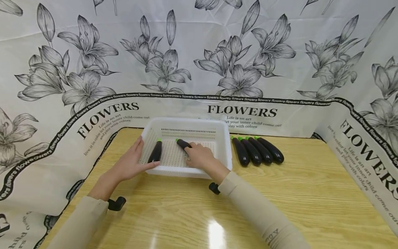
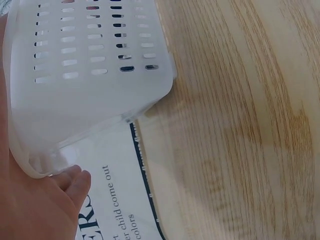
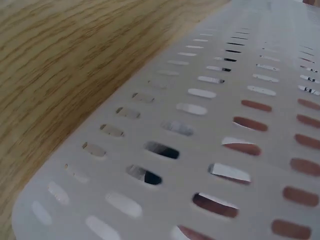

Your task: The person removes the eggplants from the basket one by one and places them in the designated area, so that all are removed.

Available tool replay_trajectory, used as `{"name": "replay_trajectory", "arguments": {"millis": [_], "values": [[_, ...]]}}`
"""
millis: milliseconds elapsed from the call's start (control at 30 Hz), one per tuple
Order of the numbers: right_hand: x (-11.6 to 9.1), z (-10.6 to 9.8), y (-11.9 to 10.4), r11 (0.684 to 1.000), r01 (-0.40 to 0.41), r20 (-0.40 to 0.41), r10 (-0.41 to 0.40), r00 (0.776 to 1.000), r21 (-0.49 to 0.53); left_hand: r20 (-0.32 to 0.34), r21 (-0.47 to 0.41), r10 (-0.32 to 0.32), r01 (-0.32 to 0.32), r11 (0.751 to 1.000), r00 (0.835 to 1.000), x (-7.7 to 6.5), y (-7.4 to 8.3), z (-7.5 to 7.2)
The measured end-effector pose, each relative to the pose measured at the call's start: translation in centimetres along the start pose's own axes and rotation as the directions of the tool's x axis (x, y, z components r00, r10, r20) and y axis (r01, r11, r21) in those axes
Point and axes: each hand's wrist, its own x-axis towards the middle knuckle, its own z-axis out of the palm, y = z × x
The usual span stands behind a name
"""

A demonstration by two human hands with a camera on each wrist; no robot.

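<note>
A white plastic basket with slotted walls stands on the table, with two dark eggplants in it. My left hand rests at its front left corner, fingers straight along the left side and thumb stretched over the front rim. In the left wrist view, fingertips of the left hand show past the basket corner. One eggplant lies inside near that thumb. Reaching over the front rim, my right hand grips the other eggplant by its lower part; the green stem end points away. The right wrist view shows mostly basket wall, with skin glimpsed through the slots.
Several more eggplants lie side by side on the table just right of the basket. A white cloth printed with flowers and lettering hangs behind and at the sides. The wooden table extends in front of the basket.
</note>
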Motion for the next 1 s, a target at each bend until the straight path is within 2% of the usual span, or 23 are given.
{"name": "replay_trajectory", "arguments": {"millis": [233,433,600,700,833,1000], "values": [[-0.24,0.58,-0.15,0.998,-0.069,-0.007,0.069,0.998,-0.007,0.0,-0.018,0.01,-0.01,1.0,1.0,-0.25,-0.11,0.47],[-0.19,1.0,-0.15,0.995,-0.096,-0.021,0.096,0.995,-0.006,0.002,-0.023,0.006,-0.006,1.0,1.0,-0.41,-0.11,0.6],[-0.04,0.8,-0.06,0.986,-0.166,-0.056,0.166,0.985,0.005,-0.006,-0.02,0.009,-0.009,1.0,1.0,-0.32,-0.12,0.31],[0.04,0.66,0.03,0.979,-0.203,-0.045,0.204,0.978,0.02,-0.007,-0.018,0.009,-0.009,1.0,1.0,-0.27,-0.17,0.21],[0.17,0.65,0.08,0.977,-0.209,-0.008,0.21,0.978,0.045,0.001,-0.017,0.0,0.0,1.0,1.0,-0.3,-0.22,0.15],[-0.06,0.49,0.16,0.978,-0.186,-0.022,0.189,0.982,0.09,0.002,-0.019,0.003,-0.003,1.0,1.0,-0.24,-0.1,0.07]]}}
